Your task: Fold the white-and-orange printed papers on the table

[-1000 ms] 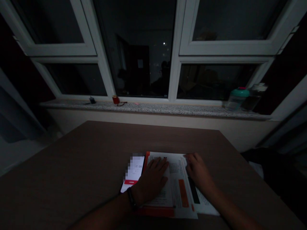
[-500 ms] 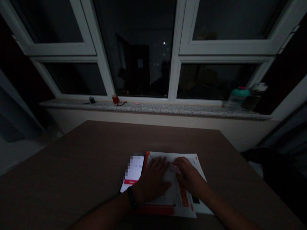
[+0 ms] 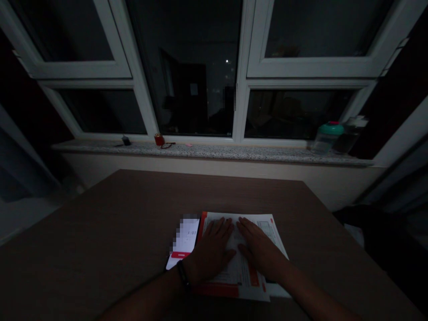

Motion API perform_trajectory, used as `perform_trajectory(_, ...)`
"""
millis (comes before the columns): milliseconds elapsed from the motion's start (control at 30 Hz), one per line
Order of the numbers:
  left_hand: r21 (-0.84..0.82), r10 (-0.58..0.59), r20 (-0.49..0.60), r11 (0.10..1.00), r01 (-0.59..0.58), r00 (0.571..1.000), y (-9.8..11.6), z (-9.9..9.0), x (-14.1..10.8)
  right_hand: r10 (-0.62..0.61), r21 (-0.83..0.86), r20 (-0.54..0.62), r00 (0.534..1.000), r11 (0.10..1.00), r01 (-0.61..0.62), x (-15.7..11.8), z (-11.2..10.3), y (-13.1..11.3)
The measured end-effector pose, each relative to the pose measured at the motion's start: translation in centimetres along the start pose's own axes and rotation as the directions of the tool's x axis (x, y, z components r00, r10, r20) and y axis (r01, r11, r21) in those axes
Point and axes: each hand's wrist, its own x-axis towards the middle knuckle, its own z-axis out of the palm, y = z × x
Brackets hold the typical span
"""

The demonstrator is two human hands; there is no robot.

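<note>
Head view, dim room: a person lays both hands on a spread of papers [image 3: 270, 224] on the near part of a brown tabletop [image 3: 110, 232], facing a window [image 3: 183, 49] with dark panes. The left hand [image 3: 214, 249], a black band [image 3: 183, 273] at its wrist, rests palm down, fingers extended and slightly apart, grasping nothing. The right hand [image 3: 262, 247] lies beside it, also unclenched and holding nothing, its fingers together and angled inward; the two thumbs point toward each other across a narrow gap. Beneath them, the sheets overlap unevenly, with red along the left and lower edges, an orange block [image 3: 253, 274] near the right wrist and a pale corner jutting out at lower right (the print is too dim to read from where I stand). Just left of the papers lies a phone [image 3: 187, 240], screen lit, a red bar across its lower part and one side masked by blocks. Beyond the tabletop, a speckled sill [image 3: 214, 151] carries a small dark bottle [image 3: 126, 141], a red jar [image 3: 159, 140] and a pink scrap [image 3: 189, 145]. At the sill's right end, a teal-lidded jug [image 3: 327, 136] stands beside a clear bottle [image 3: 351, 133].
</note>
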Motion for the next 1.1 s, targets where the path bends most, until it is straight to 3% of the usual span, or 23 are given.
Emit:
perform_trajectory(300,-0.053,0.017,0.019,0.998,-0.016,1.0,-0.3,-0.8,0.3,0.031,-0.029,0.012,0.999,0.999,-0.03,0.3,0.1,-0.5)
perform_trajectory(667,0.049,0.025,-0.011,0.999,-0.025,1.0,-0.1,0.6,0.5,0.03,-0.029,-0.019,0.999,0.999,-0.03,0.4,1.2,-0.4)
perform_trajectory(1100,0.054,0.031,-0.038,0.998,-0.029,0.999,-0.2,1.1,0.4,0.061,-0.064,-0.034,0.998,0.996,-0.063,0.5,1.9,-0.5)
